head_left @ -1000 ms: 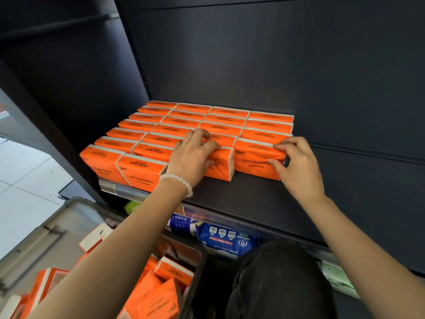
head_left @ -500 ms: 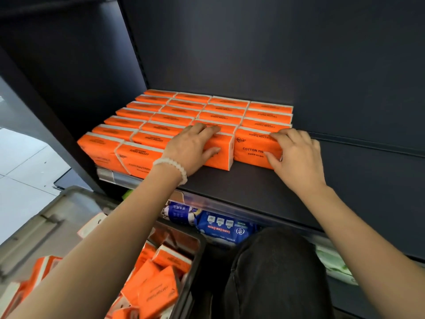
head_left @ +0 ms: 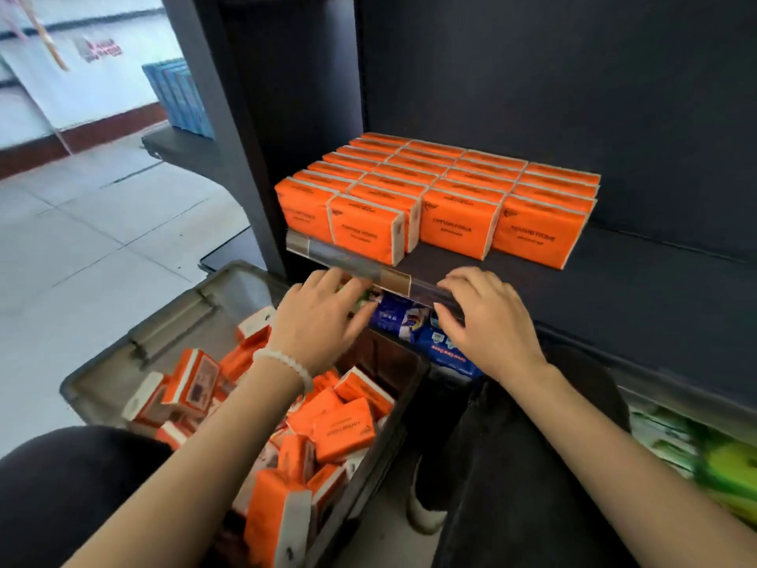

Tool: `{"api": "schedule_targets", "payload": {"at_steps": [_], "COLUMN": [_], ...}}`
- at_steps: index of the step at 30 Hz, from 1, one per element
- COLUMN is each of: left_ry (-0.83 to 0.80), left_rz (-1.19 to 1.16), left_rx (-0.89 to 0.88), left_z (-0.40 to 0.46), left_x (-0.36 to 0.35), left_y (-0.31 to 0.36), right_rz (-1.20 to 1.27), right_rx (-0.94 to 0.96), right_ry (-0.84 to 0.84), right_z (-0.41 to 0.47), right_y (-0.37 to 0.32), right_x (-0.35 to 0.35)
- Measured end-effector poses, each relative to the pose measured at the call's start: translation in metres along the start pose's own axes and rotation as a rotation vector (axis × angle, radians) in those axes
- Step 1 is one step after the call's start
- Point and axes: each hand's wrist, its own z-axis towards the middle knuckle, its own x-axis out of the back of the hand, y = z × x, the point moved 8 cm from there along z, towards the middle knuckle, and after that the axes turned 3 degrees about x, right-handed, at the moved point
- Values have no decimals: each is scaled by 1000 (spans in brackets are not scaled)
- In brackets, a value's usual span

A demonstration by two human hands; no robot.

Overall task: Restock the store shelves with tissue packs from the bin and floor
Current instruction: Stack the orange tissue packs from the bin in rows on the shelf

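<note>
Several rows of orange tissue packs (head_left: 454,227) stand upright on the dark shelf (head_left: 614,289), filling its left half. Below it, a grey bin (head_left: 176,321) holds several loose orange tissue packs (head_left: 344,428) lying at all angles. My left hand (head_left: 319,321), with a white bead bracelet on the wrist, hovers over the bin just below the shelf's front rail, fingers relaxed and holding nothing. My right hand (head_left: 487,321) is at the rail's front edge, fingers loosely bent, also holding nothing.
Blue wipe packs (head_left: 409,321) lie on the lower shelf behind my hands. Green and white packs (head_left: 696,453) sit lower right. My dark trouser knees (head_left: 512,465) are between bin and shelf. Tiled floor (head_left: 102,223) spreads to the left.
Both hands have left the front-row packs and drawn back down from the shelf to its front rail. The view has tilted down, showing the bin.
</note>
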Motion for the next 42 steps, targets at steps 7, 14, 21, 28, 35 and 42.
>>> {"api": "schedule_targets", "payload": {"at_steps": [7, 14, 21, 28, 35, 42], "left_ry": [-88, -129, -212, -247, -285, -300], "left_rz": [29, -31, 15, -59, -67, -92], "left_rx": [293, 626, 830, 766, 720, 655], "left_z": [-100, -169, -179, -133, -77, -60], "left_x": [-13, -44, -74, -142, -209, -258], "left_y": [-76, -146, -207, -245, -289, -312], "right_rz": [164, 258, 251, 271, 340, 218], "right_rx": [121, 166, 158, 60, -128, -75], "right_ry": [-82, -186, -355, -538, -530, -473], "right_z": [13, 46, 66, 68, 85, 84], "right_y": [-70, -121, -143, -146, -147, -160], "right_x": [-42, -87, -157, -261, -345, -387]}}
